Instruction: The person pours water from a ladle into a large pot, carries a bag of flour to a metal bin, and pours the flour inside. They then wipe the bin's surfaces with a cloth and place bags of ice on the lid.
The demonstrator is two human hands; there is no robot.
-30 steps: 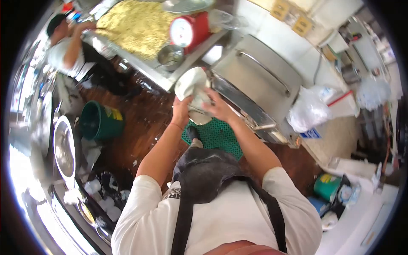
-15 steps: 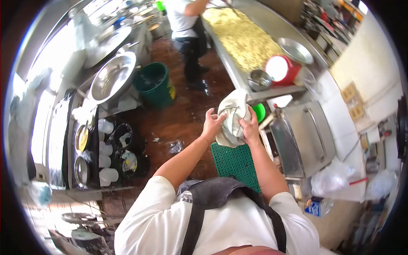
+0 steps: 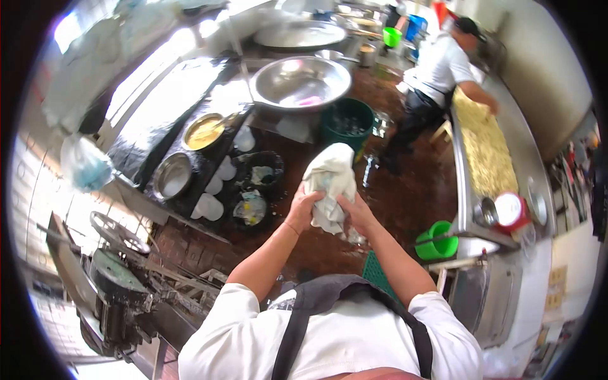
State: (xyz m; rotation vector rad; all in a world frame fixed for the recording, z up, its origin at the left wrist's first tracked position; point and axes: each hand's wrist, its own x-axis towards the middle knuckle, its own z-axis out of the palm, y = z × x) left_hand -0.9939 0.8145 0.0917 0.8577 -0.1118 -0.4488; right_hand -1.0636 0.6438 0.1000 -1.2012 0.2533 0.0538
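A bunched white cloth [image 3: 330, 183] hangs in the air in front of me, held between both hands. My left hand [image 3: 304, 206] grips its left side, thumb across the fabric. On the cloth's lower right edge, my right hand [image 3: 356, 214] is closed with its thumb on top. Some of the fingers are hidden behind the folds. Below the cloth lies the wet reddish-brown floor. Beyond it stands a dark green bucket [image 3: 347, 121], and to its left a large steel basin [image 3: 301, 82].
On the left, a black-covered counter [image 3: 149, 136] bears a bowl of yellow food [image 3: 204, 132] and a steel bowl [image 3: 172, 176]. A machine with a wheel [image 3: 120, 234] stands lower left. A co-worker [image 3: 437, 69] leans over a steel table [image 3: 464, 190] with a yellow shredded mass. A bright green bucket [image 3: 437, 240] sits below.
My view has swung left, bringing the black counter and machine closer to the middle. The cloth stays in both hands, bunched differently. The co-worker now leans over the steel table.
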